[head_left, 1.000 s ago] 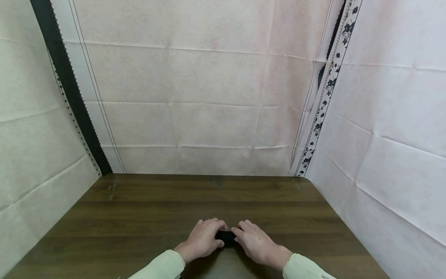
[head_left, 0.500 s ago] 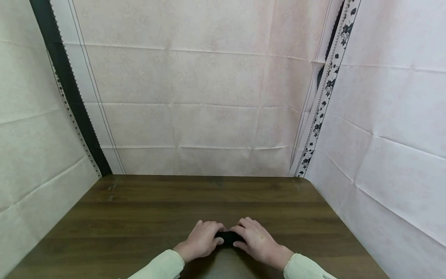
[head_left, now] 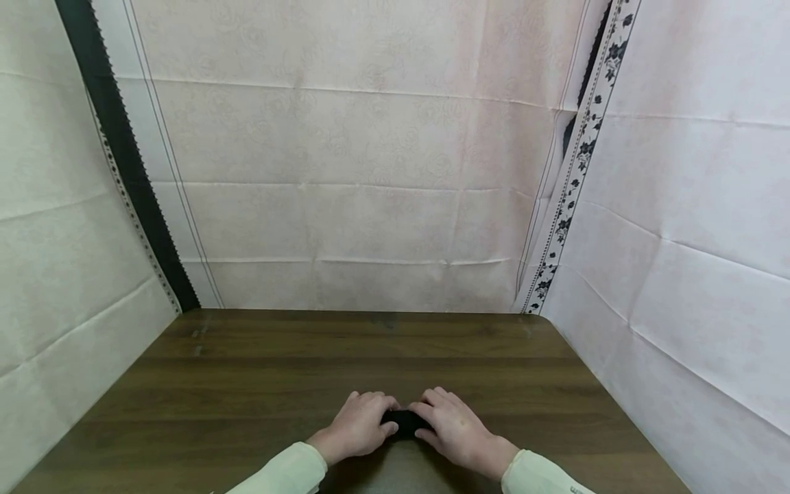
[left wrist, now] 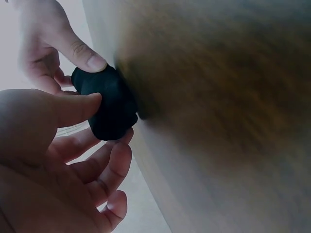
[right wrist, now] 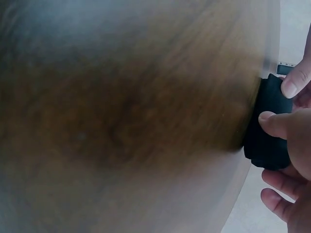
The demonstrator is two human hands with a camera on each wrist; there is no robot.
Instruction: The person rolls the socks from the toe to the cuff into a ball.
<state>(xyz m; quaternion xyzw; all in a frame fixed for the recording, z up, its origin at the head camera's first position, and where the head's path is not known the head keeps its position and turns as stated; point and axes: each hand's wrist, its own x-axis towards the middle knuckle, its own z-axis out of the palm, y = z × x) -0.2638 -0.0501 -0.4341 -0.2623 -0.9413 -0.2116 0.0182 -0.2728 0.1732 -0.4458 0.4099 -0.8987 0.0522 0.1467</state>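
Note:
A small black roll of soft-looking cloth (head_left: 406, 424) is held between both hands close over the table. My left hand (head_left: 361, 425) grips its left end, thumb on the near side and fingers behind. On the right end, my right hand (head_left: 458, 429) has its thumb in front and fingers bent over the top. The left wrist view shows the black roll (left wrist: 112, 109) pinched by both thumbs, with the left hand's outer fingers curled below it. In the right wrist view the roll (right wrist: 266, 131) appears as a short cylinder; the right fingers are partly hidden behind it.
The brown wood-grain table (head_left: 308, 370) extends in front of the hands. White sheets with crease lines hang behind it (head_left: 370, 226) and along both sides, one bordered by a floral strip (head_left: 563, 223). Pale green sleeves (head_left: 286, 470) cover the forearms.
My right hand has shifted slightly right along the roll, its thumb lower, so more of the black cloth shows between the hands. The left hand has barely moved.

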